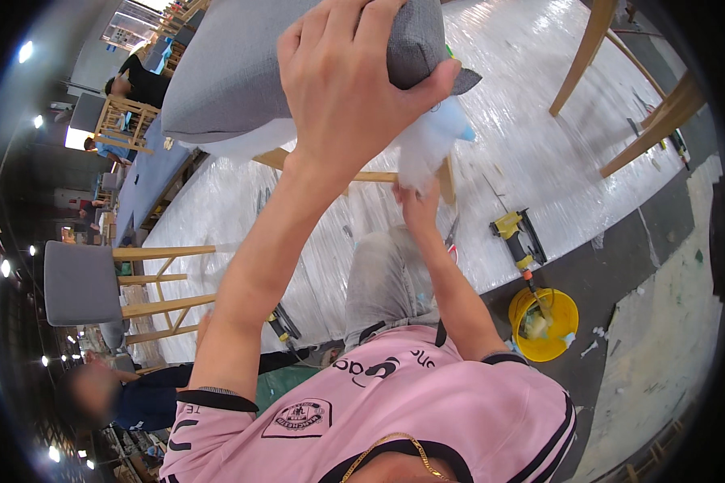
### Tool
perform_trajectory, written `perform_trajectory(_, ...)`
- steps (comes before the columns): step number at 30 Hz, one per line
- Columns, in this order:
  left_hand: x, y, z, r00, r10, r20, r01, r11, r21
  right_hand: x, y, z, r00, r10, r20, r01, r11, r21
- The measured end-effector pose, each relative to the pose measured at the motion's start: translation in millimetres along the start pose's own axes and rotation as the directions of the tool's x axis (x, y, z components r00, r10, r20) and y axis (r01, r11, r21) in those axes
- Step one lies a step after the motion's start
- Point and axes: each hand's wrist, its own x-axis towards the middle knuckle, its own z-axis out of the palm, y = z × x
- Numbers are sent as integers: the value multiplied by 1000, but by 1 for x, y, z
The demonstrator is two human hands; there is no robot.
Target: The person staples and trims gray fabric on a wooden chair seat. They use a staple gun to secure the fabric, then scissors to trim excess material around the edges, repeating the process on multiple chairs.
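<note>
A grey upholstered cushion [225, 80] with wooden pieces under it fills the top of the view. My left hand [338, 80] is closed over its corner, fingers across the fabric and thumb wrapped round the right edge. White fibre stuffing [427, 149] hangs out below that corner, with a small light-blue piece [466, 134] beside it. Lower down, my right hand [418, 205] pinches the hanging stuffing, next to a wooden leg [446, 181]; its fingertips are partly hidden. Scissors [452, 245] lie beside my right forearm.
A yellow-and-black staple gun [517, 238] lies on the plastic-covered surface [507, 88], beside a yellow bucket [570, 326]. A second staple gun [283, 324] is near my left arm. A grey-seated chair [80, 282] lies left; wooden legs [588, 48] stand right. Other people are at left.
</note>
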Motion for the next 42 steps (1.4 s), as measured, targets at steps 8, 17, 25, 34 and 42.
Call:
perform_trajectory(8,-12,-16,-6,999,-30,-28,18,930,-367,-19,-96,-9,995,96,-30,-75,905,419)
perform_trajectory(17,-41,-10,-38,979,48,196,-26,993,-115,55,-176,-1,966,200,-165,-182,976,115)
perform_trajectory(25,-38,-22,-40,963,-33,269,129,928,-349,55,-152,-22,972,105,-212,-109,994,-5)
perform_trajectory(34,-29,-11,-49,926,-111,362,248,900,-359,-53,-106,-30,993,95,-72,-90,993,78)
perform_trajectory(42,-34,-22,-39,975,-6,221,90,924,-373,-34,-67,-5,994,107,-18,-107,993,-42)
